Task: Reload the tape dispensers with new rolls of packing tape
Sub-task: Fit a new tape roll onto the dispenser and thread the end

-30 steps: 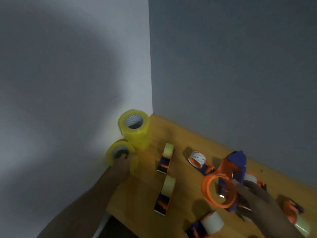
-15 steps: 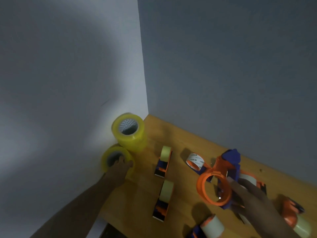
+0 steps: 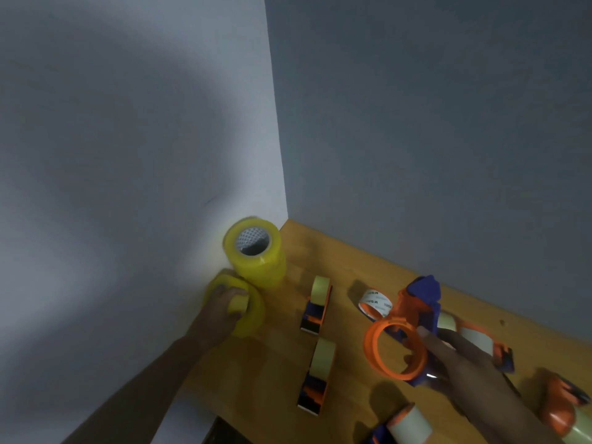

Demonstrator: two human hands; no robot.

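Observation:
My left hand (image 3: 221, 307) grips a yellow roll of packing tape (image 3: 248, 312) lying by the wall at the table's left edge, with fingers inside its core. Just behind it stands a stack of yellow tape rolls (image 3: 256, 254). My right hand (image 3: 461, 363) holds an empty orange and blue tape dispenser (image 3: 407, 331) above the wooden table (image 3: 352, 261), its open orange ring facing me.
Two loaded dispensers (image 3: 315, 307) (image 3: 317, 376) stand on edge in the middle. A used white core (image 3: 374, 304) lies behind the held dispenser. More dispensers (image 3: 480, 344) (image 3: 400, 424) (image 3: 563, 408) lie right and near. Walls close the left and back.
My left hand has sunk its fingers deeper into the roll's core and closed on it. The view has shifted a little; my right hand keeps the dispenser in about the same place.

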